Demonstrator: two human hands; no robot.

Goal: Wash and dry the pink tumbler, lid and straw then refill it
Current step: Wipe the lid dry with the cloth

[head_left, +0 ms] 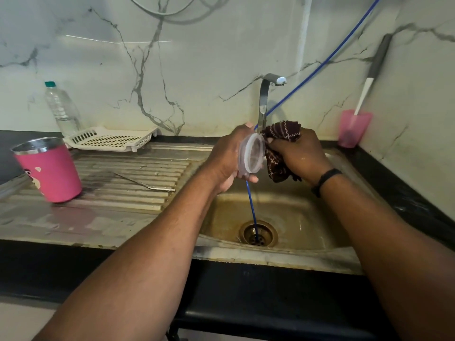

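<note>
The pink tumbler (53,172) stands upright and uncovered on the steel drainboard at the far left. A thin metal straw (145,183) lies flat on the drainboard ribs to its right. Over the sink, my left hand (227,159) grips the clear round lid (253,153) on edge. My right hand (299,153) holds a dark maroon patterned cloth (280,148) pressed against the lid's rim. Part of the lid is hidden behind my left fingers.
The sink basin (295,217) has a drain, and a blue hose (253,210) runs down into it. A steel tap (266,99) stands behind my hands. A white rack (110,139), a clear bottle (61,107) and a pink cup (353,129) holding a brush line the back wall.
</note>
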